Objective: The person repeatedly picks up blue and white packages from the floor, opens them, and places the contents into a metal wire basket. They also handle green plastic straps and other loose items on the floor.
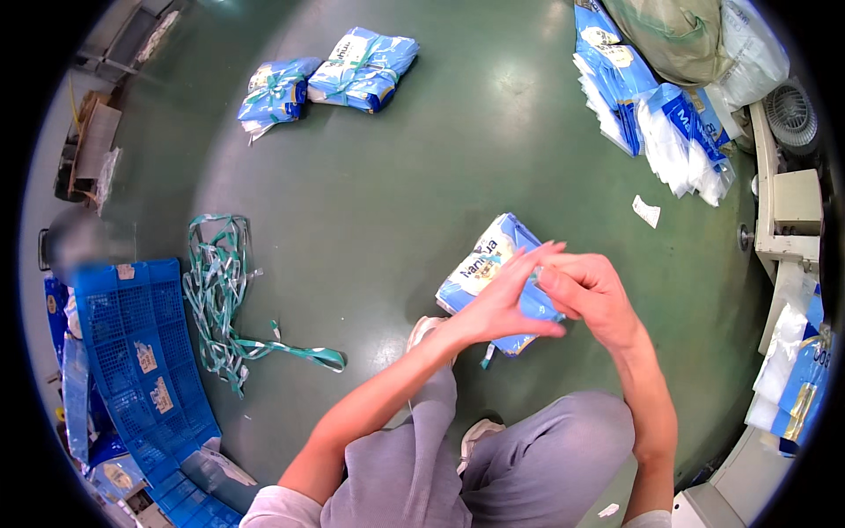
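In front of my feet lies a stack of blue and white printed plastic bags [480,266]. A short teal tail of strip [488,355] sticks out at its near edge. My left hand [503,304] is over the stack, fingers stretched out and thumb apart, holding nothing that I can see. Close against it, my right hand [591,295] is closed in a pinch, with a bit of teal strip [535,275] showing at the thumb tip. Both hands cover the right part of the stack, so how the strip runs there is hidden.
Tangled teal and white strips [216,295] lie on the green floor at left, beside a blue plastic crate [141,370]. Two tied bag bundles, one smaller [275,92] and one larger [365,70], lie farther off. Loose bags [629,97] and a sack [673,35] are at far right.
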Available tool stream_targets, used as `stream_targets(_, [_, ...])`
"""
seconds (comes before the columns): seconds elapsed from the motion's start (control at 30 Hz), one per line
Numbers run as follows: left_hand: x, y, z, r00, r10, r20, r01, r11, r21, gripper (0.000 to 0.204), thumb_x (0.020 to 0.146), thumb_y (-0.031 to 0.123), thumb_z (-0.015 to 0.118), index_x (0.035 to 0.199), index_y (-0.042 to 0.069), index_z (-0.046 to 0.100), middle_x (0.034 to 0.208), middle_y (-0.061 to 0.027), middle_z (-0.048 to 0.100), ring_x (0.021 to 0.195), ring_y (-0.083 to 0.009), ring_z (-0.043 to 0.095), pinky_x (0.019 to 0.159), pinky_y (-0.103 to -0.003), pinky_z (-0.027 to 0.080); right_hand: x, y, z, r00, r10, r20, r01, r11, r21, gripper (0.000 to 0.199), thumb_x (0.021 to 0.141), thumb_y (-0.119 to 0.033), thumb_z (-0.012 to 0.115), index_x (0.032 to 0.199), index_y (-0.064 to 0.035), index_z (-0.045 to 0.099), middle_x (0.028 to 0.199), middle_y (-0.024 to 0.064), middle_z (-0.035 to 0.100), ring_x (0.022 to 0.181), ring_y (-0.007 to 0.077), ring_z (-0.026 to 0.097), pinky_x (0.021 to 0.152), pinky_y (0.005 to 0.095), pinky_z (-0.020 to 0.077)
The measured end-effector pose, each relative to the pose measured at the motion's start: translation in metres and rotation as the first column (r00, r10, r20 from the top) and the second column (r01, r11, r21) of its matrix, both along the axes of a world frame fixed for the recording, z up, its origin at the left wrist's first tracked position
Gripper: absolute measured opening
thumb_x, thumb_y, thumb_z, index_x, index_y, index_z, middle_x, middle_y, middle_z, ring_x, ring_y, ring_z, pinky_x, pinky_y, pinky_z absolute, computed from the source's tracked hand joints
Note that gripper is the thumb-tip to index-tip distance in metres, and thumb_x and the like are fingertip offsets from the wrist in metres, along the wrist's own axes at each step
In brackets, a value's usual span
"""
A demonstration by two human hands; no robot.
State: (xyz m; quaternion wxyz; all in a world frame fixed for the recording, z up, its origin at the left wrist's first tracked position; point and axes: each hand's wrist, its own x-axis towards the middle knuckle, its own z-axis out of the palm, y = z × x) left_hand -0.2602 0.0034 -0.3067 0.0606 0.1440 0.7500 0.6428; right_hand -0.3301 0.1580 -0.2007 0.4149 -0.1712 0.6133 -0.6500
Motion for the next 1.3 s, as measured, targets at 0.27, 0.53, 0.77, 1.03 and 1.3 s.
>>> stream_targets(0.27, [-0.006, 0.014, -0.021, 0.868, 0.160, 0.470, -0.269, 0.948, 0.172, 0.027, 0.094, 0.020, 0.059, 0.078, -0.001, 0.065, 0.074, -0.0078, 0.067, 0.076, -0.0178, 0.063, 0.073, -0.034, 0.051, -0.024, -0.022, 0.050, 0.985, -0.155, -0.079, 0.103, 0.886, -0.452, 0.044, 0.106, -0.032, 0.055, 0.123, 0.0077, 0.061, 0.082, 0.0042, 0.061, 0.070, 0.0109, 0.051, 0.065, 0.0302, 0.0429])
stream_targets(0.53, [0.072, -0.266, 0.017, 0.646, 0.683, 0.339, -0.755, 0.638, 0.154, 0.044, 0.107, 0.051, 0.043, 0.077, 0.019, 0.038, 0.062, 0.0079, 0.029, 0.053, -0.0040, 0.029, 0.047, -0.023, 0.020, -0.038, 0.053, -0.078, 0.720, -0.290, -0.631, 0.597, 0.723, 0.348, 0.039, 0.098, -0.026, 0.064, 0.129, -0.0038, 0.056, 0.109, 0.0146, 0.068, 0.101, 0.0244, 0.067, 0.089, 0.0361, 0.0536])
stream_targets(0.77, [0.257, -0.460, -0.034, 0.680, 0.720, 0.137, 0.171, 0.025, -0.985, 0.076, 0.084, 0.041, 0.075, 0.142, 0.002, 0.044, 0.112, -0.0296, 0.067, 0.106, -0.0460, 0.065, 0.089, -0.055, 0.050, 0.095, 0.136, -0.225, 0.768, -0.380, -0.516, 0.641, 0.439, 0.630, 0.057, 0.086, -0.020, 0.073, 0.134, -0.0005, 0.049, 0.120, 0.0192, 0.063, 0.104, 0.0308, 0.066, 0.090, 0.0417, 0.0532])
stream_targets(1.03, [0.083, -0.138, -0.059, 0.937, 0.297, 0.184, -0.068, 0.671, -0.738, 0.050, 0.088, 0.024, 0.072, 0.130, 0.003, 0.057, 0.132, -0.0177, 0.058, 0.126, -0.0347, 0.052, 0.107, -0.042, 0.042, 0.121, 0.101, -0.242, 0.726, -0.629, -0.278, 0.605, 0.393, 0.692, 0.082, 0.084, -0.017, 0.077, 0.146, 0.0042, 0.029, 0.117, 0.0195, 0.063, 0.102, 0.0257, 0.067, 0.090, 0.0388, 0.0535])
stream_targets(1.3, [-0.015, -0.036, -0.144, 0.921, 0.207, 0.331, -0.014, 0.865, -0.502, 0.043, 0.086, 0.025, 0.074, 0.120, 0.000, 0.065, 0.116, -0.0160, 0.065, 0.106, -0.0264, 0.064, 0.094, -0.036, 0.051, 0.146, 0.121, -0.253, 0.641, -0.760, 0.112, 0.553, 0.558, 0.618, 0.064, 0.088, -0.021, 0.077, 0.138, 0.0030, 0.046, 0.113, 0.0133, 0.068, 0.101, 0.0195, 0.066, 0.088, 0.0313, 0.0517])
